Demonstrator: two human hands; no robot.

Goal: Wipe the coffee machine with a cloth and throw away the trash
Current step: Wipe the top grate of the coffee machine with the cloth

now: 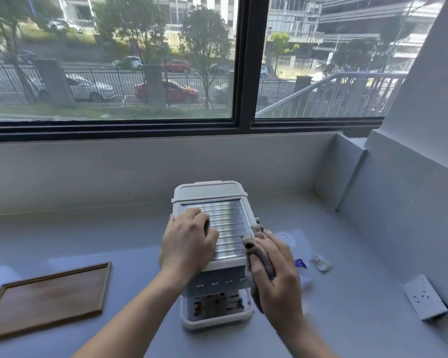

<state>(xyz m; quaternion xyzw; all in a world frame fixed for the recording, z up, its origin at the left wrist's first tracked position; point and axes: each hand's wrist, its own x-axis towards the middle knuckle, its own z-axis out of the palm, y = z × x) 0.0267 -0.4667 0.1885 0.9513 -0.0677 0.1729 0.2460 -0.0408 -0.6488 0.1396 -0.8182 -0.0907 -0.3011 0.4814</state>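
Resting on top of the coffee machine (207,189), the left hand (188,244) lay palm down with its fingers lightly bent, their tips on the ribbed metal plate (230,228) and the thumb at the machine's left edge; it pressed down and had nothing in its grasp. The right hand (277,275) gripped a greyish-purple cloth (256,244), fingers curled round the bunched fabric, and held it against the machine's right side near the front corner, with a fold of cloth poking up above the fingertips beside the plate. The machine, white with a row of small buttons on its front, stood in the middle of a pale grey counter (114,241) just in front of the person, its drip tray (217,306) nearest the camera and its back toward the window (114,60). Dark marks showed on the grille of the drip tray. To the right of the machine, partly behind the right hand, lay the trash: a small wrapper with a blue patch (301,263) and, just beyond it, a crumpled white scrap (321,263), both on the counter. A wooden tray (49,295) lay flat well to the left, apart from the machine. A white wall socket (426,297) sat on the sloping wall at the far right. Outside the window were trees, a fence and parked cars.
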